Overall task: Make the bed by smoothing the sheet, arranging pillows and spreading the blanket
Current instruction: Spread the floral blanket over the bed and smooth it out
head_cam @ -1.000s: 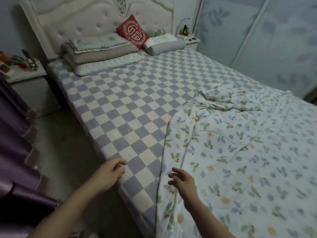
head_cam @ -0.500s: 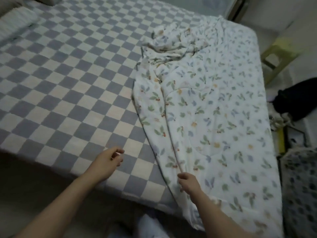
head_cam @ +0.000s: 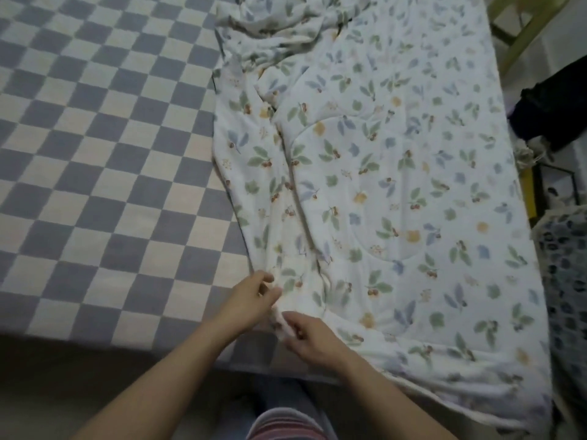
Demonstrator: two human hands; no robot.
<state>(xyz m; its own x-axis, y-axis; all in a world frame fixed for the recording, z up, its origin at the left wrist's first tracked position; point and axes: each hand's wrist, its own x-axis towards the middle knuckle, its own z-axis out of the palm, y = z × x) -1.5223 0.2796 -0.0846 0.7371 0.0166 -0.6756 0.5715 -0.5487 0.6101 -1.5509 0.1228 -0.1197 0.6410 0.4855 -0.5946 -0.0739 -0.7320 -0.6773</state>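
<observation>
Left hand (head_cam: 251, 298): forearm reaches in from the lower left, fingers curled and pinching the near left edge of the blanket.
Right hand (head_cam: 313, 333): forearm reaches in from the lower right, fingers curled round a bunched fold of the same edge, just beside the left hand.
Blanket (head_cam: 397, 192): white with leaf and berry print, lying on the right half of the bed, its left edge folded over and rumpled, bunched at the far end.
Sheet (head_cam: 104, 160): grey and cream checks, flat, exposed on the left half of the bed.
Stool (head_cam: 521, 33): yellow-green, beside the bed at the upper right.
</observation>
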